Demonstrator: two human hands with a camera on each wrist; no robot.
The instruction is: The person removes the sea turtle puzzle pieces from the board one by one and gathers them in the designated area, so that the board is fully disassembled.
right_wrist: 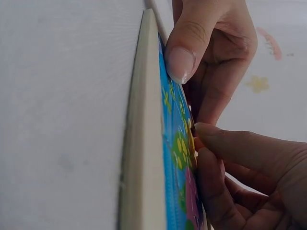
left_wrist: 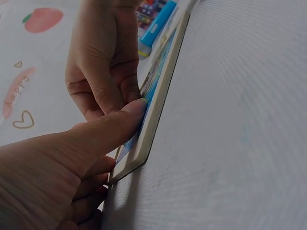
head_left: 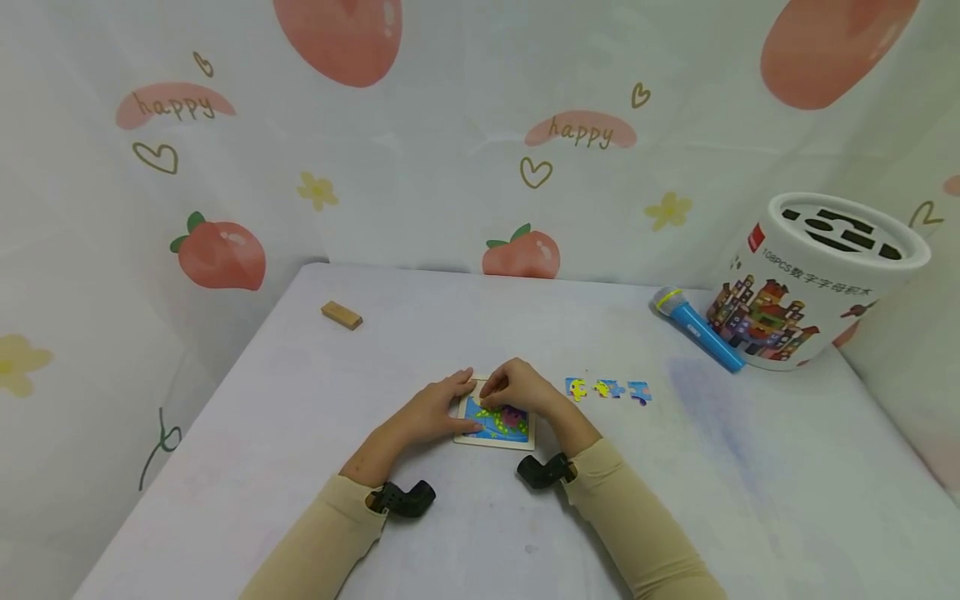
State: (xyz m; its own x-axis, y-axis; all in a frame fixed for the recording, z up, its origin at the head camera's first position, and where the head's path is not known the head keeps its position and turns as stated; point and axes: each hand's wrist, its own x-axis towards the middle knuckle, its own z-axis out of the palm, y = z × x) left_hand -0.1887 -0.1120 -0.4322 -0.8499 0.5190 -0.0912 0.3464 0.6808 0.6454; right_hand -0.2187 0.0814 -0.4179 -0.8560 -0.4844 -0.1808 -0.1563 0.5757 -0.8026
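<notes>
Beige-sleeved, my left hand is gripping the wood-framed blue puzzle's left edge. Right hand curled, catch unclear; slackening is risking slippage.

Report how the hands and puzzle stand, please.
Left hand holding framed puzzle. Right hand over it, grip unclear. Loose pieces to the right, nothing visibly blocking.

The wall cloth says "happy" twice, at 10 o'clock and 1 o'clock. The big white tub at 3 o'clock says "108PCS数字字母积木". Its red tag is too small to read.
</notes>
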